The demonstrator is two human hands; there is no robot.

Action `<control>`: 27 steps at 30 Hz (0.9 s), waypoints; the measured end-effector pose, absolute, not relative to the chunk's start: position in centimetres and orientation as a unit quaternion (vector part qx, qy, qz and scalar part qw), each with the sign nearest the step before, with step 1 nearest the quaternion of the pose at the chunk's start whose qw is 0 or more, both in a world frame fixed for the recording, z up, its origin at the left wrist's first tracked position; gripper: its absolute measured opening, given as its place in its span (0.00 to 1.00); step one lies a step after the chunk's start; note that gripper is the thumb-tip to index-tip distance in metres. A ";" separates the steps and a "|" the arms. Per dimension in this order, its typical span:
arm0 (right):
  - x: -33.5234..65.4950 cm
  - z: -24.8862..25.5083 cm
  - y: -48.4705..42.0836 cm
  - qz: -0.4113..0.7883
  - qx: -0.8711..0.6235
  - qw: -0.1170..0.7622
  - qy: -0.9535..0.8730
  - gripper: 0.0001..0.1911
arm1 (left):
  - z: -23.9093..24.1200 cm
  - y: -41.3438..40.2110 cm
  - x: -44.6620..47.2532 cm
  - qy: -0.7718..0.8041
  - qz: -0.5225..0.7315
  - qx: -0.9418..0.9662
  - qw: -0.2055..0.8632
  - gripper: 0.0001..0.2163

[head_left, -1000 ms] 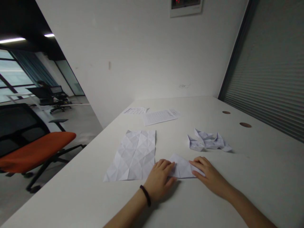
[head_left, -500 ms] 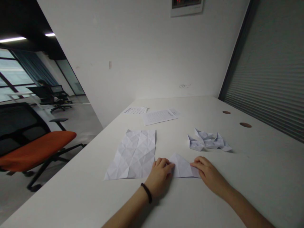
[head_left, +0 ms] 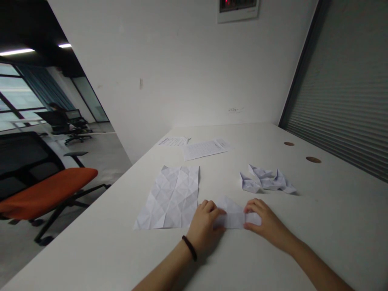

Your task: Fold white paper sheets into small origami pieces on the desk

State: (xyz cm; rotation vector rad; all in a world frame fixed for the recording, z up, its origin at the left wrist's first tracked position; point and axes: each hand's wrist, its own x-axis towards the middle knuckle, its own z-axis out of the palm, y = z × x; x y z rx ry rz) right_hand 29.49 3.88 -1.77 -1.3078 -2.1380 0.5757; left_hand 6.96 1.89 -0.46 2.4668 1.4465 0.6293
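Note:
A small folded white paper [head_left: 232,214] lies on the white table [head_left: 273,250] right in front of me. My left hand [head_left: 204,228], with a black band on its wrist, pinches the paper's left end. My right hand [head_left: 266,222] pinches its right end, fingers curled over the lower edge. The paper's bottom flap looks folded upward between the two hands. A creased, unfolded white sheet [head_left: 171,198] lies flat just left of my left hand.
A pile of folded paper pieces [head_left: 265,182] sits behind my right hand. Printed sheets [head_left: 204,148] lie further back. Two round cable holes [head_left: 313,159] mark the table's right side. An orange-seated office chair [head_left: 45,190] stands left of the table.
Both hands have closed onto the small paper's ends and its lower edge has been folded upward; before, the fingers lay flatter on a wider triangular shape.

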 end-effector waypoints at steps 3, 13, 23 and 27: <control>29.3 -1.0 3.4 0.235 -0.466 0.283 -0.805 0.06 | 0.0 1.6 7.1 0.471 0.199 0.854 0.101 0.09; 30.4 0.7 1.8 0.293 -0.465 0.163 -0.819 0.12 | 1.3 -0.6 7.1 0.420 0.060 0.883 0.198 0.23; 30.4 -0.6 2.8 0.261 -0.484 0.201 -0.810 0.05 | 0.1 -2.0 8.4 0.524 0.034 0.846 0.091 0.29; 30.2 -1.0 3.2 0.244 -0.491 0.240 -0.801 0.08 | 0.2 -1.8 9.0 0.559 0.022 0.827 0.063 0.22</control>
